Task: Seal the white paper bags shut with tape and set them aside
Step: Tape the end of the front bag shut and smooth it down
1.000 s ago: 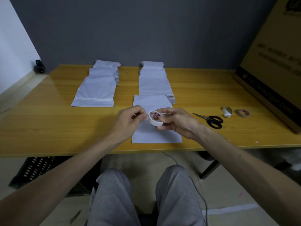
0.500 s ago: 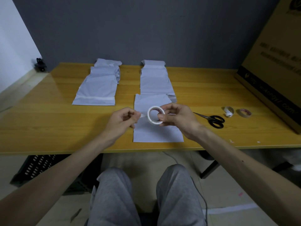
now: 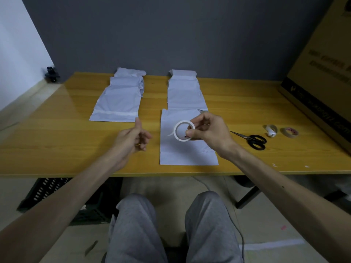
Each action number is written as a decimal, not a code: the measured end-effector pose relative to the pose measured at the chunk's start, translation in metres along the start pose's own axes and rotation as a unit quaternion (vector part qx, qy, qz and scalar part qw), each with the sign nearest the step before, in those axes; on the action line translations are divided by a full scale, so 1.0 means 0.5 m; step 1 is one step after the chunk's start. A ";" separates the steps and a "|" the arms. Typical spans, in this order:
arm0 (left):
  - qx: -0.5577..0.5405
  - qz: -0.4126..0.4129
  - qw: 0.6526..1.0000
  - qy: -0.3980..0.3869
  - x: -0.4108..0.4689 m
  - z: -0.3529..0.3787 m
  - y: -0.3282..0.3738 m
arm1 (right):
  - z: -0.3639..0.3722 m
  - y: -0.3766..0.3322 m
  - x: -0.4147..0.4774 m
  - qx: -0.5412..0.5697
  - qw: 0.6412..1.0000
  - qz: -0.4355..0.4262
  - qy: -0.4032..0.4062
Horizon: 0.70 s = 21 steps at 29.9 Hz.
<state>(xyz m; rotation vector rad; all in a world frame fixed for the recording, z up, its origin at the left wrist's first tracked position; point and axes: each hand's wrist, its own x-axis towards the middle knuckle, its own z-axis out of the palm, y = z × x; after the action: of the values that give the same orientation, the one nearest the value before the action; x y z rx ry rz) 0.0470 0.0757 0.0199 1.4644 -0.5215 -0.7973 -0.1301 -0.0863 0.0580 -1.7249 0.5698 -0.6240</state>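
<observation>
Leftmost, a pile of white bags [image 3: 117, 99] lies set aside, the top one carrying a tape strip. My left hand [image 3: 133, 137] hovers loosely curled and seems empty. At centre one bag [image 3: 188, 150] lies flat, apparently untaped, with a waiting stack [image 3: 185, 92] behind. Above it, my right hand [image 3: 210, 130] pinches the tape roll [image 3: 183, 130]. I judge several bags remain.

A tape roll [image 3: 182, 122] sits in the fingers [image 3: 199, 121] of the right hand [image 3: 212, 132], a paper bag [image 3: 188, 154] beneath them, scissors [image 3: 254, 140] to their right, a bag stack [image 3: 185, 92] beyond.

dim, soft shadows, wide-angle edge bending
</observation>
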 end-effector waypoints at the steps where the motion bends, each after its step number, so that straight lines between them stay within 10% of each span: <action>1: 0.022 -0.014 1.000 0.003 0.001 0.001 0.001 | 0.000 0.001 0.001 -0.025 1.000 -0.007 0.000; 8: 0.053 -0.130 0.989 -0.046 -0.015 0.049 0.012 | 0.027 0.007 -0.003 -0.155 0.986 -0.052 0.017; 21: 0.107 -0.102 0.989 -0.014 -0.013 0.067 0.009 | 0.032 0.015 -0.012 -0.182 0.981 -0.073 -0.002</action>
<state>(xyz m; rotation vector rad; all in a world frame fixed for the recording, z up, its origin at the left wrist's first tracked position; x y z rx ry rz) 0.0186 0.0578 0.0279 1.7271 -0.4941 -0.9467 -0.1242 -0.0727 0.0466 -2.1267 0.5851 -0.6486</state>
